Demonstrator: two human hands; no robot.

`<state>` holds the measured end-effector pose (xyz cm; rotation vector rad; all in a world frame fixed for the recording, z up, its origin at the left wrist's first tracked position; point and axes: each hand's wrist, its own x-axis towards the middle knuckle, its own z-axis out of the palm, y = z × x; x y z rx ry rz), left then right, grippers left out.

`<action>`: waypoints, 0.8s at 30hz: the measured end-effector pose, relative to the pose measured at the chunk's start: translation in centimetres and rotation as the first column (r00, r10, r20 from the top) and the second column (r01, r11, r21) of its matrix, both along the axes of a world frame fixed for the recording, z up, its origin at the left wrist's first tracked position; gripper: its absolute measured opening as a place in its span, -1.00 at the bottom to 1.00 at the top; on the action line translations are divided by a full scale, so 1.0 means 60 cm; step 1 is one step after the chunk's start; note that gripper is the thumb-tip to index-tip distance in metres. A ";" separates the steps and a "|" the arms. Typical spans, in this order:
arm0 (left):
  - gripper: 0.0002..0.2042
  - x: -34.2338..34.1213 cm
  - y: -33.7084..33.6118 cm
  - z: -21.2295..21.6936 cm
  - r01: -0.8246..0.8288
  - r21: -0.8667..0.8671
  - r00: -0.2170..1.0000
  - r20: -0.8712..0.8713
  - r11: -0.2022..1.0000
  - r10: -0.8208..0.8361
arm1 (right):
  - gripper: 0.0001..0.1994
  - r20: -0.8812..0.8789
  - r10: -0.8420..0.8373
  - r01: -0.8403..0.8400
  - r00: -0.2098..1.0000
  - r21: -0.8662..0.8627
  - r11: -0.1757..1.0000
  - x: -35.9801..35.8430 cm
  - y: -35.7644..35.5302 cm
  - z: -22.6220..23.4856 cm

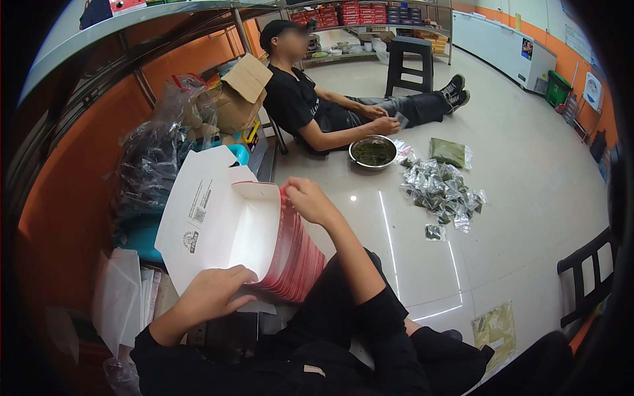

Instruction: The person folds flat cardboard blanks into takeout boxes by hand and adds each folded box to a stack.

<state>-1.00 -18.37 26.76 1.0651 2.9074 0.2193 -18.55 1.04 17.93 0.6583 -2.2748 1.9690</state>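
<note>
A paper food box (254,231), white inside and red outside, lies with its long white lid flap (191,218) spread to the left. It sits at the top of a thick stack of nested red boxes (300,270) by my legs. My left hand (216,290) grips the box's near edge, its fingers over the rim and the thumb apart. At the far right corner, my right hand (308,200) pinches the red wall, fingers curled together. The stack's underside is hidden by my hand and legs.
A person (297,99) sits on the floor ahead, holding a small clear bag. Nearby are a metal bowl (373,152) of green leafy food and a pile of small filled bags (442,191). Left are clear plastic wrapping (155,152) and cardboard (247,79). A black stool (409,66) stands farther back.
</note>
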 end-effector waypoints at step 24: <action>-0.86 -0.001 0.008 -0.025 -0.060 0.096 0.997 -0.047 0.994 0.065 | -0.75 -0.127 0.085 -0.070 0.988 0.122 0.990 0.006 0.018 -0.022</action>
